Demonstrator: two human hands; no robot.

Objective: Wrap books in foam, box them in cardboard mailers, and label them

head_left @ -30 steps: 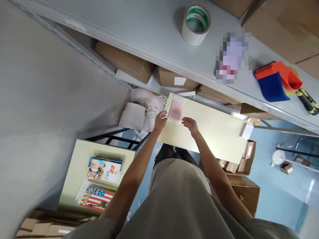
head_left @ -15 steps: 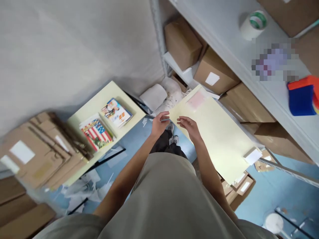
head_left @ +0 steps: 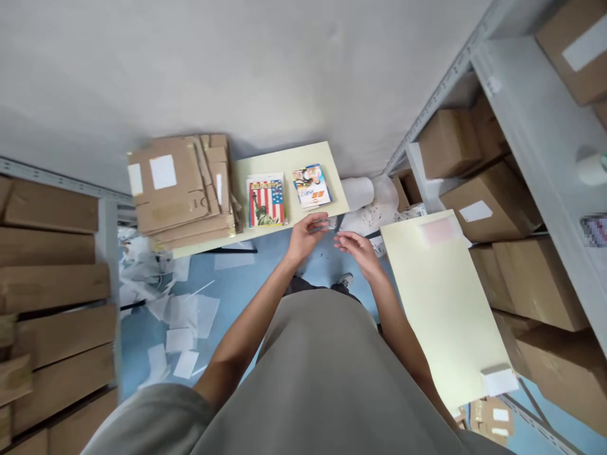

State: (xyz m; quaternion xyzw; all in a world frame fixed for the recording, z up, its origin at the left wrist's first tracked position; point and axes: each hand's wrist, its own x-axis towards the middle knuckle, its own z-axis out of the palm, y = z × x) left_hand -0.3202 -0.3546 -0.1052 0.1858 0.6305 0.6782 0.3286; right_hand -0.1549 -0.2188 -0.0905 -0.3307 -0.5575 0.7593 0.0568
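Got left hand (head_left: 308, 239) and right hand (head_left: 361, 253) up at centre, level with each other and apart, fingers loosely curved and spread. Can't make out anything gripped in either. Held with palms roughly facing inward, maybe so as to take hold of something from both sides.

See white-covered booklet (head_left: 310, 187) on far surface (head_left: 329, 161), toward its right end, just beyond left hand, untouched. To its left, flag-covered book (head_left: 266, 203), lying flat, apparently on top of others. Likely kept as two separate stacks to avoid mixing titles and let fingers in at the edges. Placed cover up, so easy to tell apart.

Farther left on same surface: flattened cartons (head_left: 180, 189), piled just beside flag-covered book. Probably folded down to save room and kept to that end to leave space for the stacks. Can't tell if touching wall (head_left: 284, 76).

On right surface (head_left: 441, 297): pink sheet (head_left: 440, 230) at far end, white box (head_left: 500, 381) at near end, well apart. Perhaps parked there to be out of the way.

Between the two surfaces, in the far corner: white roll (head_left: 358, 192), presumably tucked in there to save floor space.
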